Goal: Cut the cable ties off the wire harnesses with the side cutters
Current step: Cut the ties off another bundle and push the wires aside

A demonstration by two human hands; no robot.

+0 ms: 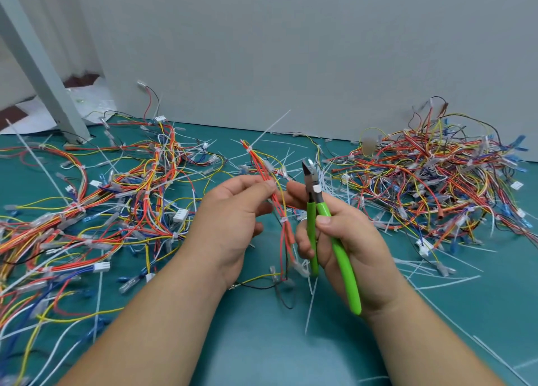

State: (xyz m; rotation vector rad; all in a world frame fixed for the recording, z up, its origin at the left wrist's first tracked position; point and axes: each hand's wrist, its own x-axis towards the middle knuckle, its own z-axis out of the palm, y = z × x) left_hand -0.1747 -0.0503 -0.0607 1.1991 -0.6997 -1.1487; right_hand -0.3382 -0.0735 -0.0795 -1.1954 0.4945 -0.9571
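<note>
Head view: left hand (233, 219) pinches harness (259, 160); right hand (353, 240) grips cutters (311, 182).

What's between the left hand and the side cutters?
Head view: the held harness of red and orange wires hangs between left hand and side cutters, a white cable tie wrapped round it there.

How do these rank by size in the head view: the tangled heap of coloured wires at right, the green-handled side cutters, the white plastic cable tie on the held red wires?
1. tangled heap of coloured wires
2. green-handled side cutters, though nearer the camera
3. white plastic cable tie, smallest
</note>
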